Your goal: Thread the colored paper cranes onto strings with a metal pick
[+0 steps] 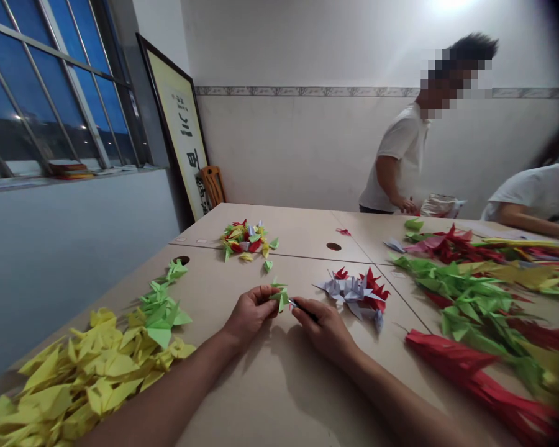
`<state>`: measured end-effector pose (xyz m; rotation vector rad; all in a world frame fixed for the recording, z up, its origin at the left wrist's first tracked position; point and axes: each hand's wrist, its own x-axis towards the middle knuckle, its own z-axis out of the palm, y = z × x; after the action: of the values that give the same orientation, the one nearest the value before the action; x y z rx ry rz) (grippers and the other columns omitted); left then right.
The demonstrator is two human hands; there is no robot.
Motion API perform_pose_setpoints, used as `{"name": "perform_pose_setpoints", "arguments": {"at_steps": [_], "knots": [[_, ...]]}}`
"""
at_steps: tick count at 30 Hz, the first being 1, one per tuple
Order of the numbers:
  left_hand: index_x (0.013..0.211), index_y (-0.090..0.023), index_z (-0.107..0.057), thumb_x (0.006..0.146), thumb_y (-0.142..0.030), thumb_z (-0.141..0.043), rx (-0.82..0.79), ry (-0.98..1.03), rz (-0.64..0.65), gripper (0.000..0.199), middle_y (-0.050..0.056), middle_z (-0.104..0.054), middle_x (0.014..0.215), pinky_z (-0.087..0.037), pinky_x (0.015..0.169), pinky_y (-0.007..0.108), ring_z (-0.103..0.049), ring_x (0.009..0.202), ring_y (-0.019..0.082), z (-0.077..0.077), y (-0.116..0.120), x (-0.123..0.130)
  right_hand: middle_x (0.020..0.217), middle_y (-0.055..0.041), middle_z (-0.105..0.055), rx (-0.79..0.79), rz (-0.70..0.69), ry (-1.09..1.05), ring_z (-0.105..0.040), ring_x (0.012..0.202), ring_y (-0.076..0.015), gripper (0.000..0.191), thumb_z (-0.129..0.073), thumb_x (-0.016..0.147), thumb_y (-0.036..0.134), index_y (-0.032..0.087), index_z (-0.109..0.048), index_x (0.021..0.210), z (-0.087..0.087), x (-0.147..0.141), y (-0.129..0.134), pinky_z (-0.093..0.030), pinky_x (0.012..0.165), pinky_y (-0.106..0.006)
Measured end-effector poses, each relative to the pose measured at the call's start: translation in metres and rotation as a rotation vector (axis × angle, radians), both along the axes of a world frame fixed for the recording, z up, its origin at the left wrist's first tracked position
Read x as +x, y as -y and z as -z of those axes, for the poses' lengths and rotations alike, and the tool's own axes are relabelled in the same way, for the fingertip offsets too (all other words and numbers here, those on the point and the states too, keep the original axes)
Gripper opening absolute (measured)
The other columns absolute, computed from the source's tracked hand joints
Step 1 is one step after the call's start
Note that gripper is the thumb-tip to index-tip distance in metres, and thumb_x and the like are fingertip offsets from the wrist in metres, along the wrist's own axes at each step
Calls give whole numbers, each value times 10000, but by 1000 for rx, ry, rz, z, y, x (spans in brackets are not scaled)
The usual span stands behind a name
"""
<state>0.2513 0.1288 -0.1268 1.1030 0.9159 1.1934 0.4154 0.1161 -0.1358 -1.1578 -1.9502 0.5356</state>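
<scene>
**Hands at work at the desk.** The left hand [249,313] is pinching a green paper crane [280,298] between thumb and fingers. The right hand [323,329] is curled closed around a thin dark tool [305,309], its tip reaching the crane. Both hands are hovering just apart above the desk [279,397]. Pale purple paper cranes [349,292] are lying just beyond the right hand, mixed with red ones. Green cranes [161,310] and yellow cranes [84,372] are lying left of the left hand. A mixed heap of cranes [246,241] is lying farther ahead. A standing person [400,161] is reaching down beyond the desk.
</scene>
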Motion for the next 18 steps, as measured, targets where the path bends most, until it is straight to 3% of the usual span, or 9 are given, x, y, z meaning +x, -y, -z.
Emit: {"name": "perform_pose_setpoints", "arguments": {"at_steps": [4, 11, 14, 18], "knots": [[797, -133, -606, 581, -229, -672, 30, -40, -18, 246, 0, -610, 677, -395, 582, 205, -513, 583, 80, 1, 0, 1, 790, -33, -685, 0, 10, 0, -610, 703, -177, 270, -439, 827, 292, 202, -643, 979, 2, 0, -1, -448, 621, -243], [853, -138, -565, 618, -165, -593, 271, -285, -253, 239, 11, -574, 732, -426, 638, 216, -535, 662, 105, 10, 1, 6, 838, -60, -660, 81, 29, -15, -593, 754, -173, 260, -445, 824, 293, 170, -619, 974, -2, 3, 2, -432, 673, -244], [901, -136, -565, 635, -153, -560, 343, -435, -281, 267, -1, -530, 696, -422, 621, 215, -512, 641, 103, 12, 4, 7, 786, -48, -638, 129, -22, 82, -580, 715, -155, 239, -442, 826, 281, 196, -617, 964, -6, 2, 6, -411, 644, -220], [951, -135, -553, 652, -130, -512, 391, -494, -260, 302, 0, -515, 701, -422, 613, 214, -499, 631, 100, 11, 7, 8, 742, -36, -614, 146, -13, 296, -570, 656, -138, 224, -432, 833, 280, 224, -615, 948, -10, -1, 11, -371, 574, -197]]}}
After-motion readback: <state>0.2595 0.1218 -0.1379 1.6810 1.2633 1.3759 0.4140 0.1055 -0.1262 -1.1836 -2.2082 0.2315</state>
